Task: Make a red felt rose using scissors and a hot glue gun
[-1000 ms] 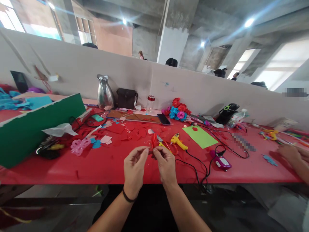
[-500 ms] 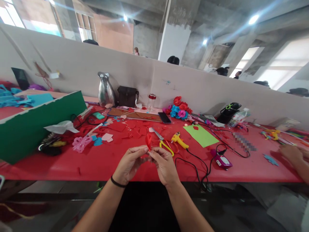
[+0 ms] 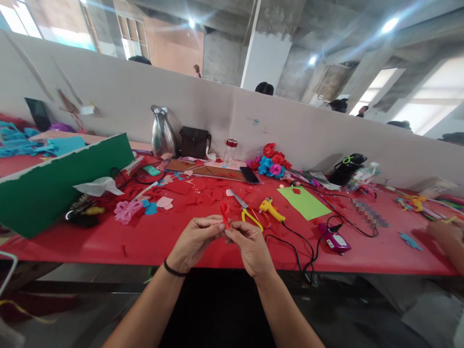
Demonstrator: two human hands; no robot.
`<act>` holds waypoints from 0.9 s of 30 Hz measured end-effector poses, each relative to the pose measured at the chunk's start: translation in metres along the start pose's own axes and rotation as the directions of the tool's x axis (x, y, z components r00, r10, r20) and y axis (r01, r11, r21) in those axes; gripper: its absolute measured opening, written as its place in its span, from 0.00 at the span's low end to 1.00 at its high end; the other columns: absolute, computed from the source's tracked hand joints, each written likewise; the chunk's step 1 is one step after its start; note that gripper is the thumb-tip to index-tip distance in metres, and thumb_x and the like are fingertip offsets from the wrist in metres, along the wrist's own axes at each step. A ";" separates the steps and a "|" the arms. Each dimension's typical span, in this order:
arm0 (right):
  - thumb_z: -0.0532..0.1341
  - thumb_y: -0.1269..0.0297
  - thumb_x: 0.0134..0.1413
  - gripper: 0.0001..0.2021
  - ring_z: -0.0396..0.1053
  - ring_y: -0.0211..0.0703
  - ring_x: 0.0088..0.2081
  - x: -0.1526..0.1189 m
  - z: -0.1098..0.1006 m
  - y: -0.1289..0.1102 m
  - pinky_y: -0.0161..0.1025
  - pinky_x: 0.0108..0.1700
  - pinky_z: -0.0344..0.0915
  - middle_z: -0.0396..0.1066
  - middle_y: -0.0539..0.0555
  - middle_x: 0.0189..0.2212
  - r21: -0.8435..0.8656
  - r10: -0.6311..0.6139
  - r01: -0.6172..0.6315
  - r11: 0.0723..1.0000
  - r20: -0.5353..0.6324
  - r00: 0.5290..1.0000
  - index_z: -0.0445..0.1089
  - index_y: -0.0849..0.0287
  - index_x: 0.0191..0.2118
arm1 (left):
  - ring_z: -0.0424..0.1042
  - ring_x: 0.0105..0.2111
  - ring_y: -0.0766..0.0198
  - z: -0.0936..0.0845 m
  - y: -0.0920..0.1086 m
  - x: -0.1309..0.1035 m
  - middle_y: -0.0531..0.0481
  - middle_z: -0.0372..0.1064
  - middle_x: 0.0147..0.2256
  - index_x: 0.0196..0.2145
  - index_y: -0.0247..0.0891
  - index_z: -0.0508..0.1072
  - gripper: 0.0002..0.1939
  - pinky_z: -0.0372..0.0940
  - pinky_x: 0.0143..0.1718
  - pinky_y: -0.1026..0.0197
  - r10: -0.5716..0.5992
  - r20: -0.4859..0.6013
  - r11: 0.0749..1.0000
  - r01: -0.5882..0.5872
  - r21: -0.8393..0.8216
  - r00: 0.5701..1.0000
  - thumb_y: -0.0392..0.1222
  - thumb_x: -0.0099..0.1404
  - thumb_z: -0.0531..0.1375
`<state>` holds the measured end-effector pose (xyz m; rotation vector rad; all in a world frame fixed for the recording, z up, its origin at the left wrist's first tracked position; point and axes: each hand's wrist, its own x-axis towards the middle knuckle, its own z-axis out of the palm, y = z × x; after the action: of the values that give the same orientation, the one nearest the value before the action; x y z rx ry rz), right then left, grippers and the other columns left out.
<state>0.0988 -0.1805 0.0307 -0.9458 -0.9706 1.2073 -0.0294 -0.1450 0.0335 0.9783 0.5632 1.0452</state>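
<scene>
Between my fingertips stands a small rolled piece of red paper or felt [image 3: 225,212], shaped like a petal; its lower end is hidden by the fingers. My left hand [image 3: 195,241] pinches it from the left, with a black band around the wrist. From the right, my right hand [image 3: 250,244] pinches the same piece near its base. Just beyond the hands lie scissors with yellow handles [image 3: 252,220] and a yellow glue gun [image 3: 271,209], both on the red table [image 3: 145,249].
A green board [image 3: 68,186] stands at left. Pink and blue cut pieces [image 3: 150,208], a lime green sheet [image 3: 303,202] and a purple power socket [image 3: 335,239] with black cables lie around. Behind are a steel jug [image 3: 162,133] and paper roses [image 3: 271,162]. Another person's hand [image 3: 447,237] works at right.
The red piece has turned and looks narrower, more tightly rolled between my fingers. Both hands keep pinching it. The whole view has shifted slightly.
</scene>
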 end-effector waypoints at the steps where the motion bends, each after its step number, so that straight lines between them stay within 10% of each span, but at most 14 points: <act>1: 0.68 0.62 0.38 0.05 0.63 0.35 0.23 -0.001 0.000 -0.001 0.35 0.30 0.64 0.69 0.47 0.19 -0.026 -0.015 0.015 1.000 -0.003 1.000 0.75 0.56 0.23 | 0.65 0.24 0.67 0.001 0.000 -0.001 0.49 0.67 0.23 0.19 0.35 0.77 0.07 0.63 0.27 0.63 -0.001 -0.002 1.000 0.001 -0.007 1.000 0.40 0.46 0.69; 27: 0.59 0.63 0.54 0.06 0.69 0.40 0.31 0.004 -0.003 0.032 0.35 0.35 0.65 0.73 0.52 0.30 -0.511 -0.277 0.270 0.816 0.064 0.959 0.73 0.58 0.33 | 0.68 0.23 0.70 0.010 -0.024 0.003 0.54 0.71 0.20 0.20 0.34 0.75 0.12 0.63 0.30 0.67 0.011 -0.479 0.986 -0.090 -0.143 0.878 0.36 0.35 0.72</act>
<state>0.0926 -0.1726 -0.0003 -1.1778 -1.4086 0.6985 -0.0092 -0.1501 0.0174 0.5884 0.8458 1.3707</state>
